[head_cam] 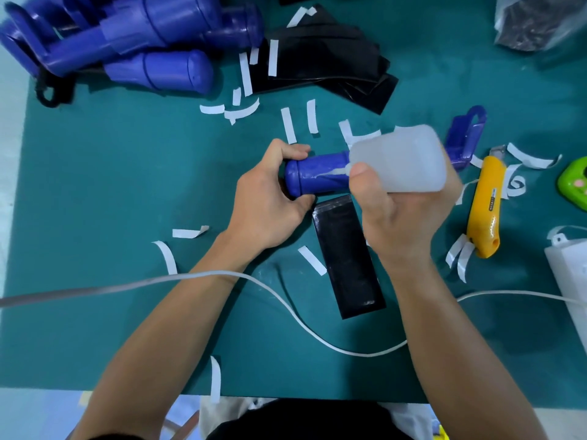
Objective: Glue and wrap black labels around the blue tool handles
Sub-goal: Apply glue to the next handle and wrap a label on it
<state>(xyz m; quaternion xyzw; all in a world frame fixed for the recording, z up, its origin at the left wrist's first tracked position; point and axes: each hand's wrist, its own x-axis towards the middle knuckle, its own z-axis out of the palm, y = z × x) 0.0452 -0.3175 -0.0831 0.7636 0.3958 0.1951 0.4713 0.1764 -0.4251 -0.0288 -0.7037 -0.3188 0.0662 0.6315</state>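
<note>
My left hand point(266, 201) grips the butt end of a blue tool handle point(317, 177) lying sideways at the middle of the green mat. My right hand point(400, 214) holds a translucent white glue bottle point(403, 160) tilted with its nozzle on the handle, where a pale streak of glue shows. A black label point(347, 258) lies flat on the mat just below the handle, between my hands. The tool's far end point(465, 138) sticks out beyond the bottle.
A pile of blue tools point(133, 42) sits at the back left, with a stack of black labels point(327, 61) beside it. A yellow utility knife point(486, 204) lies right. White backing strips point(289, 125) litter the mat. A white cable point(286, 306) crosses the front.
</note>
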